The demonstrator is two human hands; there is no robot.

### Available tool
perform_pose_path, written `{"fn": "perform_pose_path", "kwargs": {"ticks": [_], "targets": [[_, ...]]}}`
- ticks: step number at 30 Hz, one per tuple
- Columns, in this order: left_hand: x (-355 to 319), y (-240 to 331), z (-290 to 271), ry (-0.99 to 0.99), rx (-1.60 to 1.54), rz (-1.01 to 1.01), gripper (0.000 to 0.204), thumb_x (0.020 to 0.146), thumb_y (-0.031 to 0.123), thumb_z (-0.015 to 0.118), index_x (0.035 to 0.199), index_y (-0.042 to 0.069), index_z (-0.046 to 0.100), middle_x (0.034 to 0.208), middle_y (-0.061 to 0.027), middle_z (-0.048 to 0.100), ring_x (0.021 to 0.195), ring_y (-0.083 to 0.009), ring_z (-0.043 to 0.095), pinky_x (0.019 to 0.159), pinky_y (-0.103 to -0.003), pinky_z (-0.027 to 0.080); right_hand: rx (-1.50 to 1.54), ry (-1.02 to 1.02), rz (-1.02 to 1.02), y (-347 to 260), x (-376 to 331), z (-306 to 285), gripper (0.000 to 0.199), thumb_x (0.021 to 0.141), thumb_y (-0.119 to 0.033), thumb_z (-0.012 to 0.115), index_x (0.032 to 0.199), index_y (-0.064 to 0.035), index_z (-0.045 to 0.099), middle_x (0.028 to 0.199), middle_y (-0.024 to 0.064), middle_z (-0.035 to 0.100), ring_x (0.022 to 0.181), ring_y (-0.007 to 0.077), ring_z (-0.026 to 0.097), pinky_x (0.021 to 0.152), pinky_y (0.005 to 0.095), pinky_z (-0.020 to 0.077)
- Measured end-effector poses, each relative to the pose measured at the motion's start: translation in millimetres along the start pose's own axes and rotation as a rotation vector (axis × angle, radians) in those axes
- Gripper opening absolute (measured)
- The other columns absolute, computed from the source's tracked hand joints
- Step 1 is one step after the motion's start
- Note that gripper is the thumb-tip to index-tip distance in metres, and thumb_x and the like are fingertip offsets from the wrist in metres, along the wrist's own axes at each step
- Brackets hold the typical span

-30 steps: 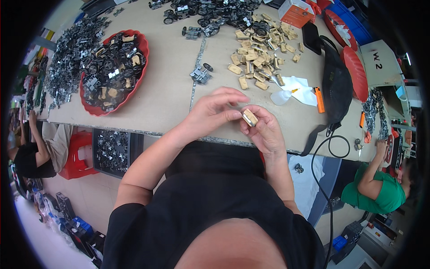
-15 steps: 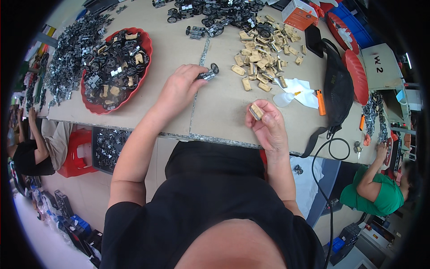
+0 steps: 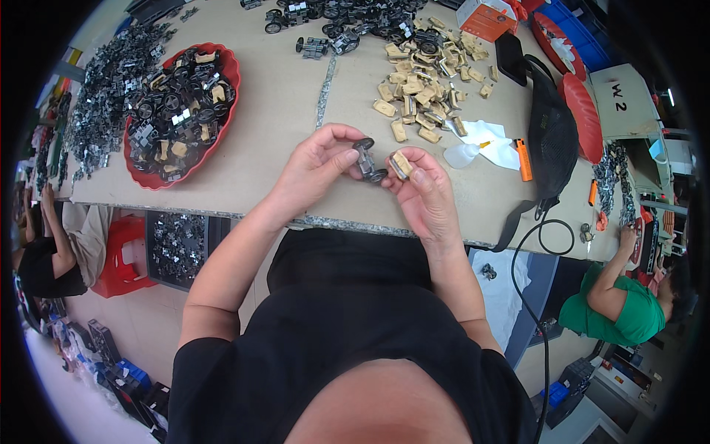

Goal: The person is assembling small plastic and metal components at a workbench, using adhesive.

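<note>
A red tray [image 3: 235, 74], tan parts [image 3: 418, 89] and a black pouch [image 3: 555, 140].

- The tan piece [image 3: 401, 164] sits half buried behind the right hand's [image 3: 425, 198] fingertips; its full shape can't be made out.
- The wheeled part [image 3: 367, 159] is too small to read any detail beyond dark wheels, and the left hand's [image 3: 319, 164] fingers cover one end.
- The grey heap [image 3: 103, 89] at far left blurs into a mass.
- The blue bin [image 3: 573, 29] is cut off by the rim.
</note>
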State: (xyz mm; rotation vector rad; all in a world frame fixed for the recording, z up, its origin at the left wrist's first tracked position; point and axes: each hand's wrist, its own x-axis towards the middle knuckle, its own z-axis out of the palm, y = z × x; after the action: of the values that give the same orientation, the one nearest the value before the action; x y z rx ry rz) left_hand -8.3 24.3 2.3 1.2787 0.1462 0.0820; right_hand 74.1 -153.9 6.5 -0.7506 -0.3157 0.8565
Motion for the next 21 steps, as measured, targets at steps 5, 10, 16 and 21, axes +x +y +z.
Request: {"fn": "perform_pose_path", "kwargs": {"ticks": [5, 10, 16, 21], "targets": [[-8, -3, 18, 0.087, -0.204, -0.059, 0.033, 0.093, 0.012, 0.045, 0.124, 0.000, 0.043, 0.114, -0.0113, 0.054, 0.102, -0.0147, 0.053, 0.087, -0.030, 0.044, 0.056, -0.007, 0.036, 6, -2, 6, 0.028, 0.084, -0.014, 0.060, 0.107, -0.0015, 0.049, 0.101, 0.0095, 0.057, 0.094, 0.0152, 0.054, 0.083, 0.0317, 0.0449], [-17, -4, 22, -0.023, -0.154, 0.038, 0.038, 0.092, 0.015, 0.046, 0.127, 0.000, 0.040, 0.123, -0.0118, 0.048, 0.112, -0.0167, 0.047, 0.095, -0.031, 0.037, 0.046, 0.013, 0.028, 10, -4, 4, 0.029, 0.083, -0.013, 0.060, 0.108, -0.0019, 0.049, 0.102, 0.0087, 0.057, 0.094, 0.0147, 0.055, 0.084, 0.0312, 0.0442], [-21, 0, 24, -0.055, -0.147, 0.072, 0.039, 0.090, 0.014, 0.051, 0.126, 0.002, 0.039, 0.127, -0.0138, 0.043, 0.115, -0.0191, 0.044, 0.097, -0.032, 0.036, -0.005, 0.011, 0.032, 10, -4, 5, 0.028, 0.083, -0.011, 0.060, 0.108, -0.0017, 0.049, 0.099, 0.0075, 0.058, 0.089, 0.0140, 0.056, 0.081, 0.0285, 0.0451], [-24, -7, 25, -0.048, -0.100, 0.193, 0.040, 0.087, 0.008, 0.054, 0.122, 0.004, 0.037, 0.132, -0.0162, 0.037, 0.118, -0.0225, 0.043, 0.098, -0.034, 0.036, -0.012, 0.007, 0.045, 13, -4, 3, 0.029, 0.082, -0.008, 0.060, 0.108, -0.0009, 0.049, 0.098, 0.0074, 0.058, 0.088, 0.0136, 0.057, 0.078, 0.0268, 0.0463]]}}
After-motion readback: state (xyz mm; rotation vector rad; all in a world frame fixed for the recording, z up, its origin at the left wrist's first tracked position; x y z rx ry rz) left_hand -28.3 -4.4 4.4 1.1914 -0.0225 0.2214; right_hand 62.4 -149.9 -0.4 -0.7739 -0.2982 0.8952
